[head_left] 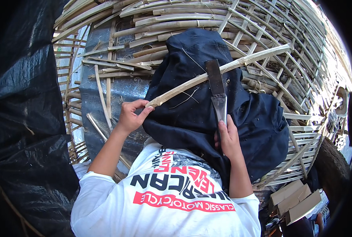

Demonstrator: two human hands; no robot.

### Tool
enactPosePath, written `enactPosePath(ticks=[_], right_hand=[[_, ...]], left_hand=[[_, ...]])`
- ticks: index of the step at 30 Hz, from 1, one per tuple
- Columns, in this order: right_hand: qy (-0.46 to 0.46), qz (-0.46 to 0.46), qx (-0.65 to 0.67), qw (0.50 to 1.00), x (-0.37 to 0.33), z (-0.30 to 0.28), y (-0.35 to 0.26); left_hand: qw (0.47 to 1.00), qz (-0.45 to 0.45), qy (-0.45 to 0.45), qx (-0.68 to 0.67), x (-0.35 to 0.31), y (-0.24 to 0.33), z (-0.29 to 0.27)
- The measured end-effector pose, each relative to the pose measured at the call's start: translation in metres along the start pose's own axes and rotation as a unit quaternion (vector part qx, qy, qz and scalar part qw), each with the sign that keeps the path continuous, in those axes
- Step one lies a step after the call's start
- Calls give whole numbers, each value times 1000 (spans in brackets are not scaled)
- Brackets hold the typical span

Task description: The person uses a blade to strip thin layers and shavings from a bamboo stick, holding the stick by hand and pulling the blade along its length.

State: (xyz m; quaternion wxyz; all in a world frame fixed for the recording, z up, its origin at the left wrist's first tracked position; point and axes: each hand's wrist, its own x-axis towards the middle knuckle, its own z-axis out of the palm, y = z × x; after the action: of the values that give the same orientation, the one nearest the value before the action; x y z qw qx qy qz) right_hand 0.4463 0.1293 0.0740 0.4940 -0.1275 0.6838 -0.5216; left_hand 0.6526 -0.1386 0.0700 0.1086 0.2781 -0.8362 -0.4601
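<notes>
My left hand (pixel 131 115) pinches the near end of a split bamboo strip (pixel 184 86) between thumb and fingers. The strip slants up to the right across a dark cloth (pixel 259 130) draped over my lap. In my right hand (pixel 229 139) is a large knife (pixel 215 82), gripped by its metal handle, its broad dark blade pointing away from me. Blade and strip cross near the strip's middle; whether the edge bites into the bamboo I cannot tell. A few thin shavings lie on the cloth.
Split bamboo pieces (pixel 176 27) lie stacked ahead. Woven bamboo lattice (pixel 278 71) curves around the right side. Loose strips (pixel 102 94) rest on a dark sheet (pixel 95 130) at left. Black plastic sheeting (pixel 26 130) hangs far left. An opened cardboard box (pixel 296 199) sits lower right.
</notes>
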Motion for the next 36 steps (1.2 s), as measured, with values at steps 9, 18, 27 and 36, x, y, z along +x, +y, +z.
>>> enactPosePath(ticks=[9, 18, 27, 36], right_hand=[[-10, 21, -36, 999, 1, -10, -10], [-32, 20, -8, 999, 0, 2, -10], [107, -104, -89, 985, 1, -2, 1], [112, -305, -348, 879, 23, -8, -18]], left_hand=[[996, -67, -46, -48, 3, 3, -5], [975, -141, -76, -154, 1, -7, 0], [872, -210, -214, -387, 10, -7, 12], [910, -184, -185, -324, 25, 19, 32]])
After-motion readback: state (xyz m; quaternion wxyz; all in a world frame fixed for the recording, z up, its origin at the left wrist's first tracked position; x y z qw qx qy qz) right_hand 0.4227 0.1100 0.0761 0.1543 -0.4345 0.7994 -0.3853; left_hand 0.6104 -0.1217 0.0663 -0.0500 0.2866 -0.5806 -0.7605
